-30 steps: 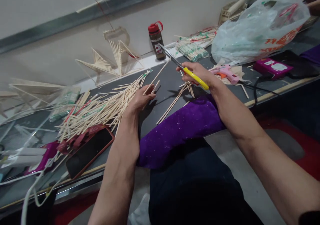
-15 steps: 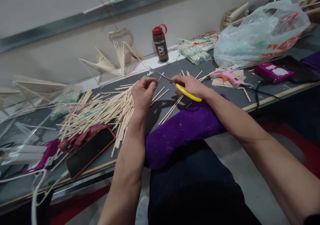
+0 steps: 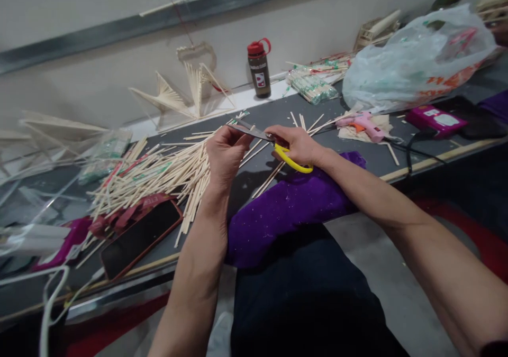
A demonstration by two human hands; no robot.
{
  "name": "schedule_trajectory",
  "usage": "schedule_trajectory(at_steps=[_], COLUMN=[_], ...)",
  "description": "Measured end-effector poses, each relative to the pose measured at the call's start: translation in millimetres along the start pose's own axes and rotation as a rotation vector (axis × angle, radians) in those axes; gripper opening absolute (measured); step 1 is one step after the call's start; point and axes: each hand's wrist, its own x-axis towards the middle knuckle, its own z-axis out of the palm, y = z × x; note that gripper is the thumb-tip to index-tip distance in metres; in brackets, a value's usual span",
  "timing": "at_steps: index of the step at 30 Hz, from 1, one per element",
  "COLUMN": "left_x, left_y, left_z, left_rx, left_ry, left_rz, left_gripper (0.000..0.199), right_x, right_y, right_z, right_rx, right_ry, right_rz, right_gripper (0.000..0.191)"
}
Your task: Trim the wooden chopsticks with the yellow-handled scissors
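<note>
My right hand (image 3: 297, 144) grips a pair of scissors (image 3: 292, 161) by its yellow handles, with the metal blades parted and pointing left. The blades reach across to the fingertips of my left hand (image 3: 225, 153), which is closed in a pinch. What those fingers hold is hidden from this angle. Under and beside my left hand lies a spread pile of thin wooden sticks (image 3: 174, 174). A few more sticks (image 3: 270, 180) lie on the grey table below the scissors. A purple cloth (image 3: 286, 203) hangs over the table's front edge beneath my wrists.
On the right are a pink glue gun (image 3: 367, 124), a magenta box (image 3: 436, 121) and a white plastic bag (image 3: 408, 66). A dark bottle (image 3: 260, 74) with a red lid stands at the back. Stick models (image 3: 166, 100) lean on the wall. A phone (image 3: 141, 240) lies front left.
The scissors have swung lower and their blades have opened, now lying over my left fingertips. My left hand stays pinched in nearly the same place. The whole view has shifted slightly.
</note>
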Motion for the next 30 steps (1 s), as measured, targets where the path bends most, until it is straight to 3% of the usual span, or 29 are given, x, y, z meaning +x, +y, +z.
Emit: schedule_trajectory(at_steps=[4,12,18,30], left_x=[0.0,1.5,-3.8,-7.6], left_y=[0.1,-9.8,-6.8,-8.5], left_z=[-1.3,-6.1,-2.1,1.7], left_rx=[0.015,0.165,0.184,0.171], left_ry=[-0.015,0.006,0.02,0.051], left_rz=[0.024,0.202,0.174,0.165], left_gripper=[0.016,0.012,0.011,0.016], right_x=[-0.2,-1.6,-0.6,-0.9], right_y=[-3.1,-14.2,-17.1,-12.1], right_z=[0.0,-2.0,-1.3,5.7], right_rx=[0.019,-0.052,-0.093,-0.001], right_ry=[-0.014,-0.044,-0.06,-0.052], right_rz=[0.003,0.013,0.031,0.015], right_gripper=[0.048,0.057,0.066,0.055])
